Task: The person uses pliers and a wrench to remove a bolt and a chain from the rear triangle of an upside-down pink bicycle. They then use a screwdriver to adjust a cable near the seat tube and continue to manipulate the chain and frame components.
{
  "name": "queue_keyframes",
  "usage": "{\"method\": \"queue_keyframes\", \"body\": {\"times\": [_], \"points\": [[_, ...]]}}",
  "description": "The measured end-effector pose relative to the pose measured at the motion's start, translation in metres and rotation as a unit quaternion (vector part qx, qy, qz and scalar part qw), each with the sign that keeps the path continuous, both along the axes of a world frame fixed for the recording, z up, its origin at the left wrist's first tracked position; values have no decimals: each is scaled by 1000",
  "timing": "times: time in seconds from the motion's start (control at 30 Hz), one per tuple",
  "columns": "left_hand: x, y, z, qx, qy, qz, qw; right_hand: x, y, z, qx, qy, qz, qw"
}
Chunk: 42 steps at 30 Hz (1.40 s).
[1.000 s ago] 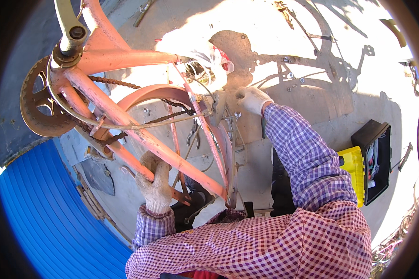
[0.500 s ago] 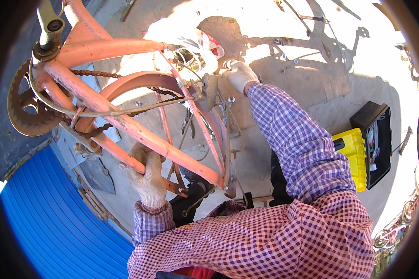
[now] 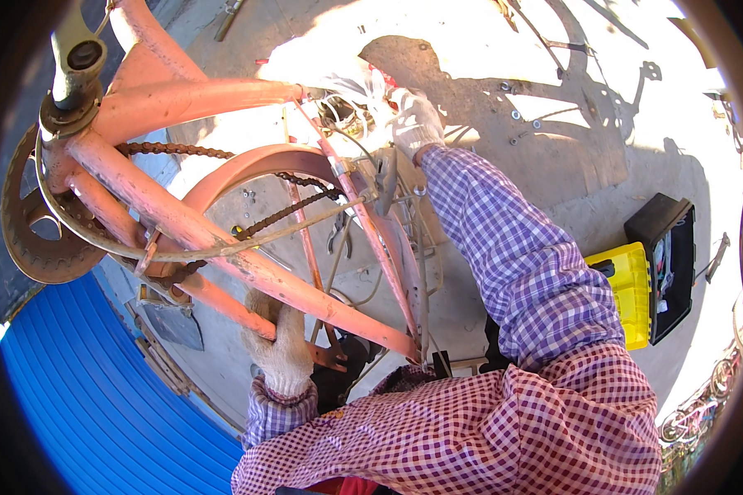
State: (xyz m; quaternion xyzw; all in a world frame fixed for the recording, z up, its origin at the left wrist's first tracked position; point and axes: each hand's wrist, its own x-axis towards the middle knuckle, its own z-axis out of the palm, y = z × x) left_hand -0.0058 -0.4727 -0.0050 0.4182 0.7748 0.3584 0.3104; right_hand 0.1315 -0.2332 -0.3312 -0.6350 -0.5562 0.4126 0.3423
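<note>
A salmon-pink bicycle frame [image 3: 223,260] slants across the left half, with a rusty chain [image 3: 285,216], a crank and a toothed chainring [image 3: 25,223]. My left hand [image 3: 285,351], in a pale knitted glove, is closed round the frame's lower thin tube near its rear end. Beyond the rear of the frame, my right hand [image 3: 417,124], gloved alike, reaches to a whitish plastic bag with red on it [image 3: 375,85]. Its fingers seem closed on the bag's edge, though glare washes out the fingertips. Loose cables [image 3: 338,111] lie beside the bag.
An open black and yellow toolbox [image 3: 627,289] stands at the right. Pliers [image 3: 338,235] lie on the ground beneath the frame, and several nuts [image 3: 515,115] lie past my right arm. Blue ribbed sheeting [image 3: 115,388] covers the lower left; tangled wires [image 3: 693,417] edge the lower right.
My right hand has moved farther away and slightly left, and the bag's red part has shifted with it. My left hand keeps its hold on the tube. The view has shifted a little.
</note>
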Motion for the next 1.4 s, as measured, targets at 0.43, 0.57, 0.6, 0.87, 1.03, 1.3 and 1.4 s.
{"method": "queue_keyframes", "body": {"times": [0.43,0.57,0.6,0.87,1.03,1.3,1.4], "points": [[7,2,6,-30,28,-9,999,26,18,40,57,-44,50,996],[7,3,8,-41,35,-7,999,26,38,30,48,-124,143,981],[8,3,9,-52,44,-6,998,26,40,26,32,-108,144,983],[21,8,11,-49,24,13,998,28,33,31,51,-185,200,961],[18,8,11,-56,28,7,998,41,27,43,37,-125,211,969],[9,4,8,-41,36,-17,998,77,16,31,86,137,107,981],[12,3,8,-36,32,-3,999,83,16,33,2,237,93,967]]}}
